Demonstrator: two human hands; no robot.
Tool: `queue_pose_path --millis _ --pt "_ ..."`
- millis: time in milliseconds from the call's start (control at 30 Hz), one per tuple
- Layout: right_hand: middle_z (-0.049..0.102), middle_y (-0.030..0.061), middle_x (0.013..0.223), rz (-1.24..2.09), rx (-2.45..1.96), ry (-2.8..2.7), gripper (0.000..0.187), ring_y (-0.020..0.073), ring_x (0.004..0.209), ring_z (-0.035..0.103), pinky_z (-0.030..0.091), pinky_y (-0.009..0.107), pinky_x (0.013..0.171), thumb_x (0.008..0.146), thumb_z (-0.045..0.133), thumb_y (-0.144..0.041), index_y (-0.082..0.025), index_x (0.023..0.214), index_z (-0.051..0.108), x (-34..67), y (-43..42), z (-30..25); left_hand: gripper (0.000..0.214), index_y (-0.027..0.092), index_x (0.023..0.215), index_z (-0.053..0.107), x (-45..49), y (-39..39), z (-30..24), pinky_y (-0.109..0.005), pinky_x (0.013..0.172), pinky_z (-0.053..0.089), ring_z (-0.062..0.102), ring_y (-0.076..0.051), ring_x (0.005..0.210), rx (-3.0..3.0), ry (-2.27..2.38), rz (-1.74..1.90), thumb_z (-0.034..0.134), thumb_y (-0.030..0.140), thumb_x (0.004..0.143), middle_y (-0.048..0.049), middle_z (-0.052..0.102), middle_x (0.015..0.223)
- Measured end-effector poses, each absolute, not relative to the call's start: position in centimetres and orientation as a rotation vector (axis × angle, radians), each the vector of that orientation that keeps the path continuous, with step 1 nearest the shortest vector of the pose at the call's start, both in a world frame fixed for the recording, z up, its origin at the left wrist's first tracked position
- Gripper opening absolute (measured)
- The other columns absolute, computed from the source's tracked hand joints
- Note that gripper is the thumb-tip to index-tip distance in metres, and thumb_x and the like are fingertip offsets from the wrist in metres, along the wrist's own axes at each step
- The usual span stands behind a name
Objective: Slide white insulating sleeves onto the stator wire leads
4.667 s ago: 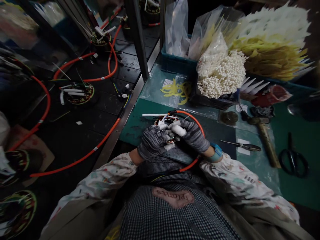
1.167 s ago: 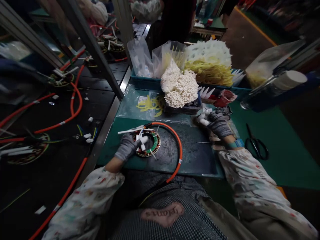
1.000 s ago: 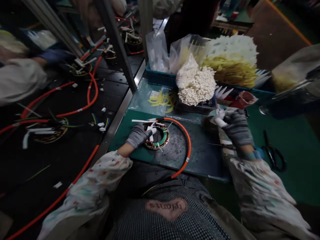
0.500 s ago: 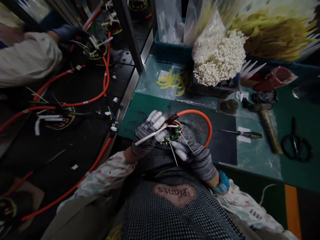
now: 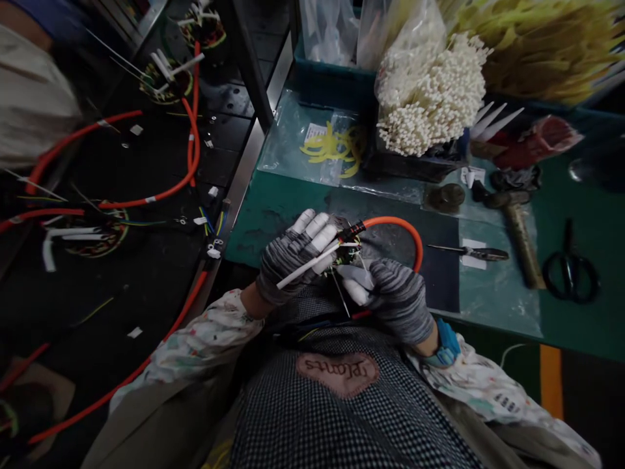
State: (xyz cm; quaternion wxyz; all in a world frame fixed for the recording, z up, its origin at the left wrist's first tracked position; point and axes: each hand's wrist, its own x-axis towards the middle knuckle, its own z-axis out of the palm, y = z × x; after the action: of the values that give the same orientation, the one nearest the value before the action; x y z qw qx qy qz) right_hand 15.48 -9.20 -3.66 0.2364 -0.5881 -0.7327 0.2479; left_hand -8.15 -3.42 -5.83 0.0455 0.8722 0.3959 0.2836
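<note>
Green table [image 5: 258, 205] spread toward three o'clock; orange cable [image 5: 390, 222] arched at one; right hand [image 5: 398, 296], at four, fingers pinched on a pale wedge-like piece [image 5: 355, 274]; left hand [image 5: 295, 259], at nine, fingers clamped on the wound ring [image 5: 350, 253], dial centre, by the table's near edge; steady left grip, white strand [image 5: 341, 295] clear at six, looked safest.

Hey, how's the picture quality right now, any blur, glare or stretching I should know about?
Head view: dim overall, the wound ring dark and hard to read; head view: the yellow pieces at upper right look smeared and stretched; head view: faint glare on the plastic sheet at right, though the screwdriver looks fairly crisp.
</note>
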Motion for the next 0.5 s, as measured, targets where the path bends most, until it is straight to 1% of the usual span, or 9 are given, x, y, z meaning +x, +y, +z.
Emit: queue_pose_path --millis 100,200,300,333,433,500 --pt "0.084 0.0087 0.094 0.52 -1.65 -2.014 0.035 0.0306 0.083 0.079 0.062 0.044 0.073 0.1 0.061 -0.054 -0.028 0.102 0.085 16.6 -9.0 -3.3 0.042 0.021 0.149 0.06 -6.7 -2.4 -4.4 -0.047 0.124 0.048 0.049 -0.03 0.155 2.727 1.204 0.749 0.052 0.035 0.11 -0.0107 0.065 0.155" --pt "0.084 0.0085 0.091 0.449 -1.694 -2.011 0.033 0.0302 0.08 0.078 0.059 0.041 0.069 0.098 0.064 -0.051 -0.025 0.102 0.083 17.5 -8.4 -2.8 0.042 0.021 0.151 0.059 -4.6 -0.9 -3.0 -0.051 0.128 0.044 0.049 -0.031 0.155 2.732 1.149 0.501 0.046 0.029 0.112 -0.0097 0.062 0.158" --pt "0.083 0.008 0.088 0.392 -1.72 -2.101 0.032 0.028 0.077 0.076 0.055 0.037 0.067 0.097 0.063 -0.051 -0.025 0.096 0.081 17.9 -7.6 -2.0 0.043 0.016 0.151 0.058 -2.4 0.7 -2.1 -0.055 0.123 0.048 0.049 -0.036 0.154 2.711 1.113 0.297 0.041 0.03 0.113 -0.0145 0.057 0.162" --pt "0.082 0.0076 0.085 0.364 -1.713 -2.125 0.032 0.0272 0.075 0.075 0.053 0.036 0.065 0.097 0.062 -0.051 -0.025 0.092 0.081 17.9 -7.3 -1.8 0.043 0.014 0.149 0.059 -1.6 1.2 -1.8 -0.055 0.12 0.05 0.051 -0.036 0.153 2.709 1.11 0.255 0.041 0.029 0.113 -0.016 0.058 0.16" --pt "0.078 0.008 0.074 0.274 -1.697 -2.151 0.034 0.0261 0.067 0.071 0.046 0.035 0.059 0.098 0.06 -0.049 -0.025 0.084 0.079 18.0 -6.9 -1.4 0.038 0.013 0.141 0.065 0.5 2.6 -0.6 -0.053 0.115 0.055 0.061 -0.036 0.143 2.69 1.12 0.18 0.046 0.028 0.111 -0.017 0.067 0.149" --pt "0.078 0.0092 0.077 0.225 -1.724 -2.13 0.034 0.027 0.068 0.071 0.047 0.037 0.061 0.098 0.059 -0.049 -0.025 0.084 0.078 18.3 -6.9 -1.6 0.036 0.011 0.138 0.067 1.7 3.3 0.5 -0.052 0.11 0.058 0.065 -0.036 0.137 2.654 1.156 0.06 0.049 0.025 0.11 -0.0184 0.07 0.145"
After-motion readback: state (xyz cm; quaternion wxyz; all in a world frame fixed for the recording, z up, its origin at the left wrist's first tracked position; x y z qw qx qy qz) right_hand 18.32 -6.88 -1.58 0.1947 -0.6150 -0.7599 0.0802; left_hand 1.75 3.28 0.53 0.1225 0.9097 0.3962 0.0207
